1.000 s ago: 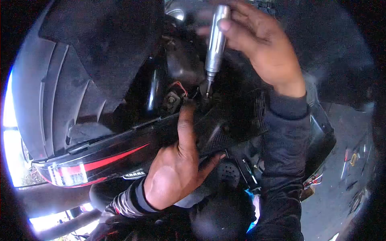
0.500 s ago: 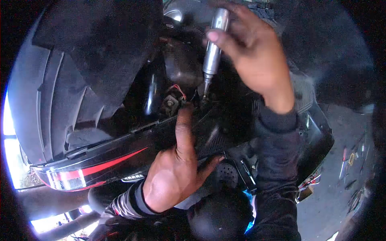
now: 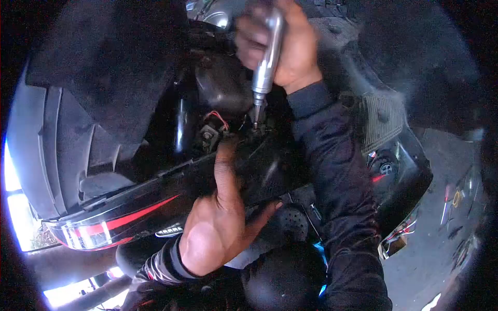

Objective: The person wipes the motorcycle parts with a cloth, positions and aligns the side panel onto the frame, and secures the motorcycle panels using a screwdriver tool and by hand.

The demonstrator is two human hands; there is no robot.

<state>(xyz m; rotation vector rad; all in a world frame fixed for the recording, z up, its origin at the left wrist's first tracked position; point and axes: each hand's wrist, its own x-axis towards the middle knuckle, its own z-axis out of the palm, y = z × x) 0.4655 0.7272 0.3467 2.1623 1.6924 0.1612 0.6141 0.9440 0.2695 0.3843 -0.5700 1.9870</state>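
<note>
My right hand, blurred by motion, is around a silver impact screwdriver. The tool points down, and its bit reaches dark metal fittings inside the opened body of a scooter or motorbike. My left hand lies over the black side panel with its red stripe. Its index finger stretches towards a small metal bracket, and the thumb is spread apart. Beside that fingertip run red wires. What the fingertip touches is too dark to tell.
Grey ribbed plastic panels stand at the left. A ridged footboard lies at the right. On the floor farther right are a red-handled tool and other small items. A rounded black shape is at the bottom.
My right hand has shifted left and its grip on the impact screwdriver has turned, with the forearm now nearer the tool. The view has moved slightly; my left hand keeps its pose.
</note>
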